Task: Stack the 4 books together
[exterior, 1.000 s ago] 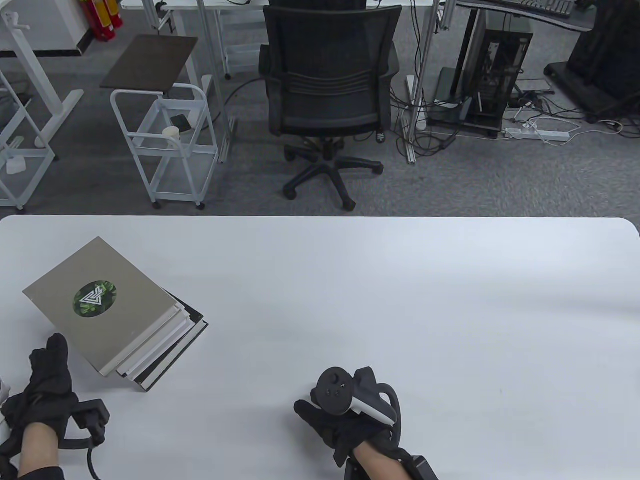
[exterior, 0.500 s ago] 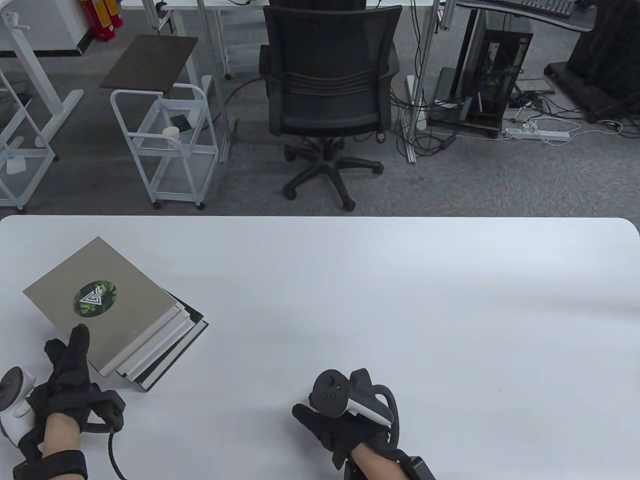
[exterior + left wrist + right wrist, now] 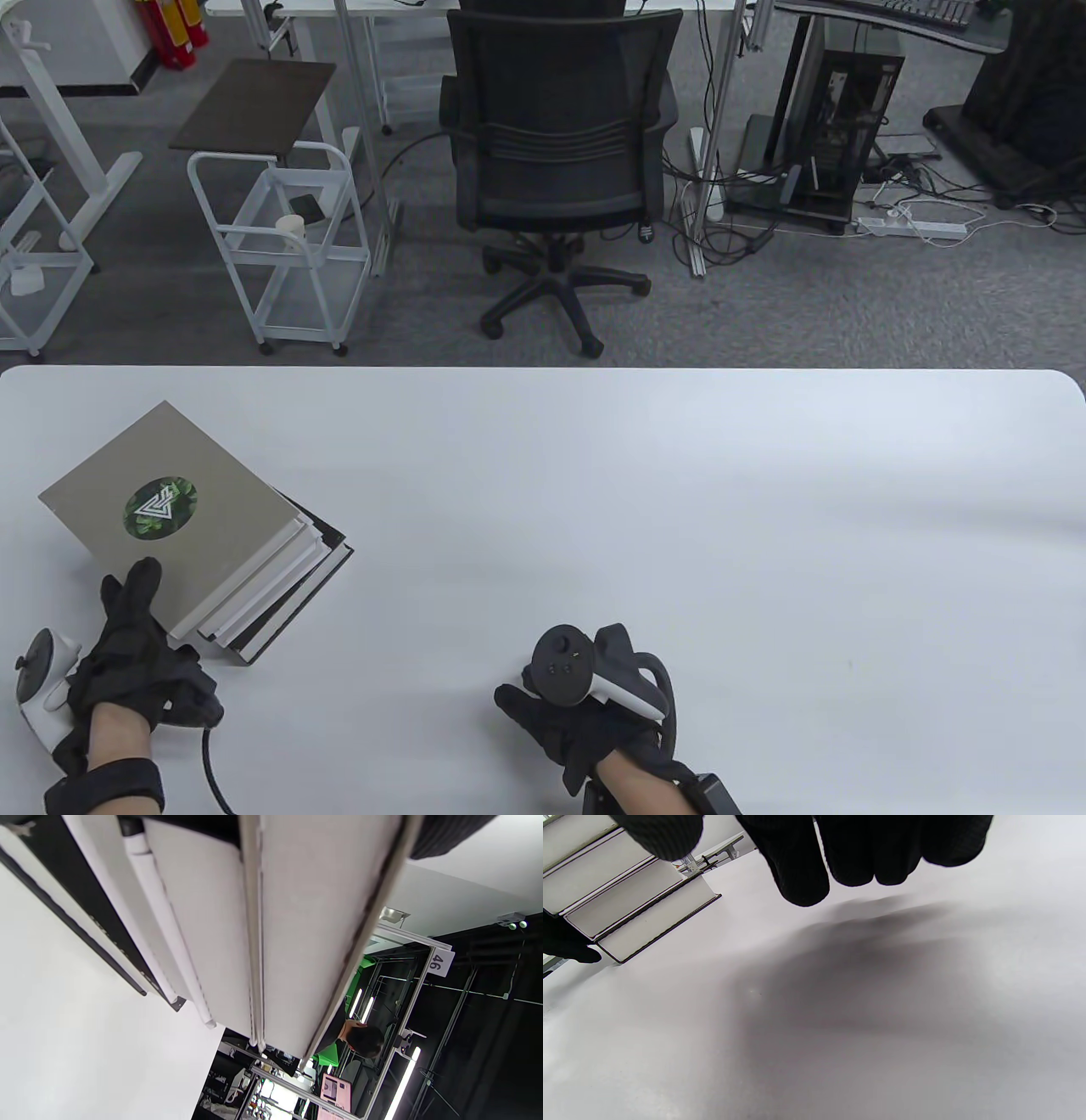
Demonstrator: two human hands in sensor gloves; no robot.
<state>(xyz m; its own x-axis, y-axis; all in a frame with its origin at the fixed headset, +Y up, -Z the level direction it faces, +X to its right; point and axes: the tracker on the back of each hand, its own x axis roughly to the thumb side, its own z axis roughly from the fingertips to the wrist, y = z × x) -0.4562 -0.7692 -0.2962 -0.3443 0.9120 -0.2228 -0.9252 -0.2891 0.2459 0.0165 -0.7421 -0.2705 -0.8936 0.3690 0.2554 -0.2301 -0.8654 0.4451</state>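
Note:
The books lie in one slightly staggered stack (image 3: 254, 577) at the left of the white table (image 3: 679, 526). The top book (image 3: 212, 501) has a grey cover with a round green emblem. My left hand (image 3: 127, 624) is at the stack's near corner, and its fingers (image 3: 144, 573) rest on the top cover. The left wrist view shows the stack's page edges (image 3: 220, 921) very close, with a gloved finger (image 3: 445, 832) above them. My right hand (image 3: 551, 722) rests near the table's front middle and holds nothing. Its fingers (image 3: 806, 878) hang just above the table, with the stack (image 3: 619, 899) to their left.
A black office chair (image 3: 556, 153) and a white wire cart (image 3: 280, 246) stand on the floor beyond the table's far edge. The stack sits close to the table's left edge.
My left hand has moved forward and to the right, from the table's left edge to the stack's near corner, and its fingers now lie on the top cover. The right hand has barely moved.

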